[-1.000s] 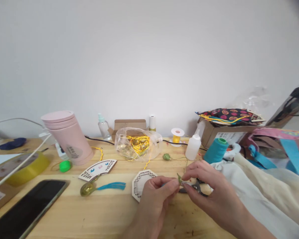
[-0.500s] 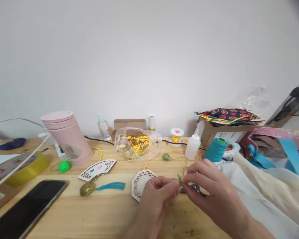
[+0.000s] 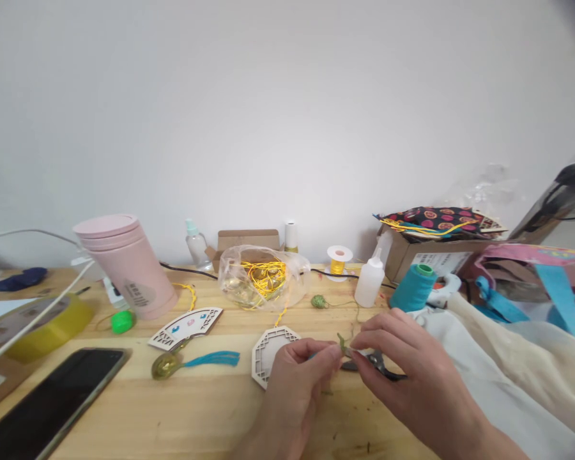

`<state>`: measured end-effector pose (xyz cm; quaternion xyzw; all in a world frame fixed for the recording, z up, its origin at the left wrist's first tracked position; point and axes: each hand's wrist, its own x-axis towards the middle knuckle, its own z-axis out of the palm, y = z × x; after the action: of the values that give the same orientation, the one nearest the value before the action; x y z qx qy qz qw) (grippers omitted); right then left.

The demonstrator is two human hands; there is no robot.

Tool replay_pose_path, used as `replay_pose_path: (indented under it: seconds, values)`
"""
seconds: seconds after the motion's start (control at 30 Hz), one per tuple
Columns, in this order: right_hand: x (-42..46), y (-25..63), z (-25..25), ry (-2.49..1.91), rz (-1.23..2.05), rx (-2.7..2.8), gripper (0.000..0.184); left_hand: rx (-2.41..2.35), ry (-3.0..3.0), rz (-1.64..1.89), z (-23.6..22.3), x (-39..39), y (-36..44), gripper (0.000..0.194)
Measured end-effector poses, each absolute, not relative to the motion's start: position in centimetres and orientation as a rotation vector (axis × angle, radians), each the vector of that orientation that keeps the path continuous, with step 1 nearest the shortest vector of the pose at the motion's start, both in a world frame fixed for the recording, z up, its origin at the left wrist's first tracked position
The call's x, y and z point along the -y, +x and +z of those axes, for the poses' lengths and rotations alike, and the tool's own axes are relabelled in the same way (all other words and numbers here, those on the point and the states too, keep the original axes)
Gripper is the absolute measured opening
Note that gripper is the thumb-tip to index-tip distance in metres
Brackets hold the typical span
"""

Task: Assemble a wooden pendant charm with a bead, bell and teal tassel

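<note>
Low in the middle of the view, my left hand [image 3: 294, 383] and my right hand [image 3: 407, 370] meet over the wooden table [image 3: 196, 409]. Both pinch a thin green cord [image 3: 344, 344] between thumb and forefinger. The cord runs back to a small green ball of thread [image 3: 319, 301]. Small dark scissors [image 3: 376, 364] lie on the table under my right fingers. A white octagonal cut-out ornament [image 3: 269, 345] lies just left of my left hand.
A pink tumbler [image 3: 127, 265], yellow tape roll [image 3: 43, 322], phone [image 3: 52, 402], fan-shaped ornament [image 3: 186, 324] and teal tassel [image 3: 196, 361] are at left. A plastic bag of yellow cord [image 3: 261, 278], glue bottle [image 3: 370, 281] and teal spool [image 3: 414, 289] stand behind. Cloth [image 3: 508, 370] is heaped at right.
Both hands have kept their pinch on the green cord and shifted slightly, the right fingers working at it. Nothing else on the table has moved.
</note>
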<state>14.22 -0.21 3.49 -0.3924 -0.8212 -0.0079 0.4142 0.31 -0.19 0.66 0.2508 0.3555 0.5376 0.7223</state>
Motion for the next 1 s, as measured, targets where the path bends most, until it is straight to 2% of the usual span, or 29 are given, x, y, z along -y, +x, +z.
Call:
replay_pose_path:
  seconds: [0.37, 0.73, 1.0]
  values:
    - [0.26, 13.73, 3.13, -1.025, 0.105, 2.016, 0.011, -0.986, 0.759, 1.268, 1.34, 0.34, 0.37, 0.006]
    - [0.36, 13.75, 2.90, -1.010, 0.019, 2.074, 0.012, -1.120, 1.032, 1.264, 0.99, 0.08, 0.01, 0.009]
    - [0.16, 14.22, 3.12, -1.063, 0.230, 2.057, 0.014, -1.106, 0.944, 1.222, 1.29, 0.29, 0.20, 0.006]
